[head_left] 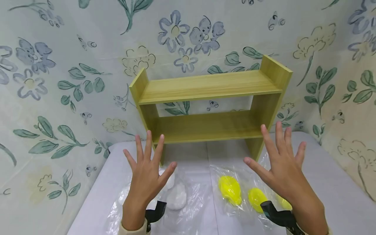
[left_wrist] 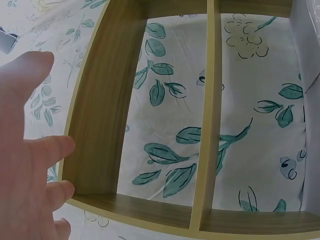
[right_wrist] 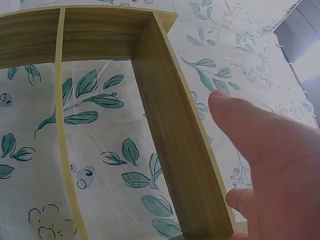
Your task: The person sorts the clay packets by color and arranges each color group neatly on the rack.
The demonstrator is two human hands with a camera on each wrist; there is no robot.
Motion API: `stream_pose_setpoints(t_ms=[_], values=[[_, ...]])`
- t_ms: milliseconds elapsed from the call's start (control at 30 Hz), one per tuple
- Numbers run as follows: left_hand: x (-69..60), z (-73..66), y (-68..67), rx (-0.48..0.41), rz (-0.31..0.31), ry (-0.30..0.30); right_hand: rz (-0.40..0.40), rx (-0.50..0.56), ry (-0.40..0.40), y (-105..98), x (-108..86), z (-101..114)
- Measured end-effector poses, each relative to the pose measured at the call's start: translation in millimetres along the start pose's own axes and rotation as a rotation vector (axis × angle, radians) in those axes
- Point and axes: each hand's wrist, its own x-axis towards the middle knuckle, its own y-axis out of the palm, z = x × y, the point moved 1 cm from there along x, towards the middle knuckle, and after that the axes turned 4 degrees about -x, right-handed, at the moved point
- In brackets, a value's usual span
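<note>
My left hand [head_left: 146, 176] is held up with its fingers spread, over clear plastic bags with white pieces [head_left: 177, 195] in them. On the other side my right hand [head_left: 283, 166] is raised likewise, fingers apart, above bags of yellow pieces [head_left: 230, 190]. Neither hand holds anything. Beyond both stands a two-tier wooden shelf [head_left: 205, 125] with raised side panels. The left wrist view has the left hand [left_wrist: 30, 150] in front of the shelf's boards [left_wrist: 210, 115]. In the right wrist view the right hand [right_wrist: 275, 150] appears beside the shelf's edge [right_wrist: 185, 135].
A white cloth [head_left: 94, 209] covers the table under the shelf and bags. Behind rises a wall covering [head_left: 88, 107] printed with flowers and leaves. Black wrist mounts [head_left: 155, 212] sit on both wrists. Another yellow piece [head_left: 284, 202] lies partly behind the right wrist.
</note>
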Motion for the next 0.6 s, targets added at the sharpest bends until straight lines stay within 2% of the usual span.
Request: stream_pose_setpoints(t_ms=[233,600], values=[[5.4,6.1,-10.4,-0.017,-0.027,0.011,0.032,0.088,-0.012,1.5,0.9,-10.7],[16.7,15.8,-31.0,-0.048,-0.038,0.038,0.071,0.122,-0.005,-1.1,-12.2,-31.2]])
